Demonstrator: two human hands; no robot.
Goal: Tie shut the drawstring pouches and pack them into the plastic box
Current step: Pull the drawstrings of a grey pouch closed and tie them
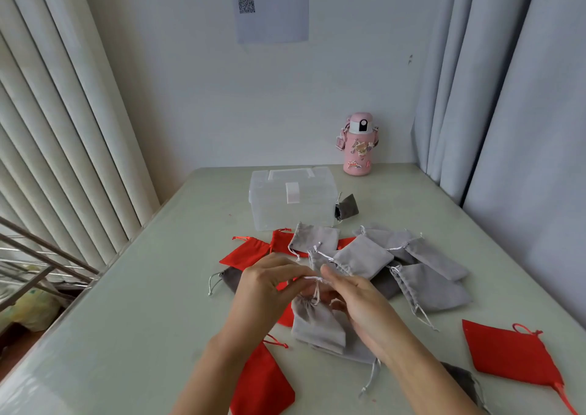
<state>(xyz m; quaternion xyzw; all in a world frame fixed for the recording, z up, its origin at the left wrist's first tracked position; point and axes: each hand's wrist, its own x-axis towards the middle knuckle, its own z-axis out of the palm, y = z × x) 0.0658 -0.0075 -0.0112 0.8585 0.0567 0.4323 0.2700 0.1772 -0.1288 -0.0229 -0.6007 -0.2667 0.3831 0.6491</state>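
Hands meet over the tabletop (133, 303) in the head view: the left hand (264, 291) and right hand (358, 303) each pinch the white drawstring (312, 279) of a grey pouch (317, 321) hanging just below them. Beyond the hands sits the plastic box (291, 199), lid shut, with loose pouches between. If the cord slips from either pinch, the knot likely fails and the pouch drops.

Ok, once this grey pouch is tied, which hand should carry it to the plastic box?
Probably the right hand: the closed plastic box stands straight ahead, slightly right of the grey pouch, and the right hand is the nearer one. The left hand could lift the lid.
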